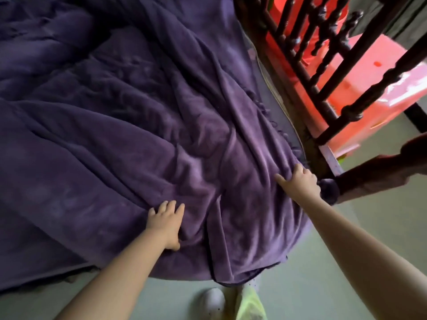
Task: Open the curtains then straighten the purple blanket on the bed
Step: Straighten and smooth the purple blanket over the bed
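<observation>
Nearest the camera: a white shoe [213,301] and a yellow-green trouser leg [249,306] on the pale floor [346,262], just below the hanging edge of the purple blanket [138,135].

Both forearms reach fwd onto the blanket's near corner. Left hand [166,224] lies flat on the fabric near the bed edge, fingers straight & slightly spread, thumb tucked down at the side; it presses the cloth w/o gathering it. Right hand [298,181] sits further right, close to the dark wooden bedpost [369,172]. Thumb points left along the surface; the fingers curl over a ridge of blanket, prob. pinching it, tho the fingertips are hidden in the fold so can't be sure.

The blanket covers the whole bed, deep creases fanning out from between the hands toward the far left, where it's bunched in heavier folds. Its right edge runs along the mattress side, next to the turned spindles of the bed frame [323,65]. Behind the spindles, a bright pink-red object [369,72], blurred.
</observation>
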